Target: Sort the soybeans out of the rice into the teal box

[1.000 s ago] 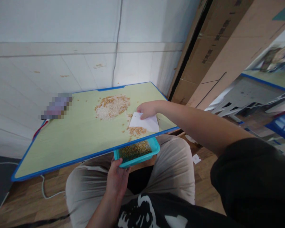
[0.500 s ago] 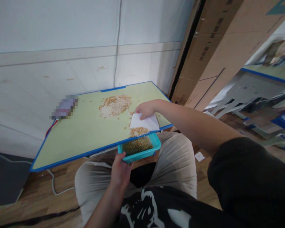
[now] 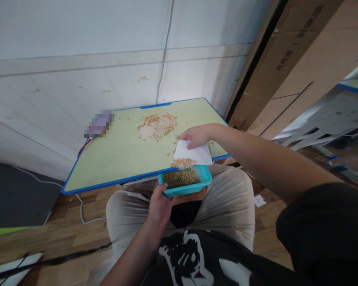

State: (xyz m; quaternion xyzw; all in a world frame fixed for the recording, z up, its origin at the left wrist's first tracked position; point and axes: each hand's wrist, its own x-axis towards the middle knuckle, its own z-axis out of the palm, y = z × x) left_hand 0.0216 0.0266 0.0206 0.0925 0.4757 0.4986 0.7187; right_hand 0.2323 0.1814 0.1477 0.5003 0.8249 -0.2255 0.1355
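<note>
My left hand [image 3: 161,204] grips the near-left corner of a turquoise plastic tub [image 3: 186,190], its thumb over the rim. Small greenish-brown beans or grains [image 3: 181,177] cover the tub's bottom. The tub sits just under the table's front edge. Between thumb and fingers, my right hand [image 3: 195,136] pinches a white card [image 3: 193,153] that lies low over the tabletop. Along the card's near side, a small heap of yellow and white grains [image 3: 183,163] rests at the edge above the tub. Farther back lies a larger pile of mixed white and yellow grains [image 3: 158,126].
The pale yellow table [image 3: 116,159] has a blue rim and stands against a white wall. A blurred-out object [image 3: 99,124] with a red cord is at its left end. Tall cardboard boxes [image 3: 274,75] rise on the right. A cable [image 3: 83,212] runs along the wooden floor.
The view has turned a little to the left, so everything appears shifted right. The card and grain heap are slightly closer to the front edge; both hands keep their holds.
</note>
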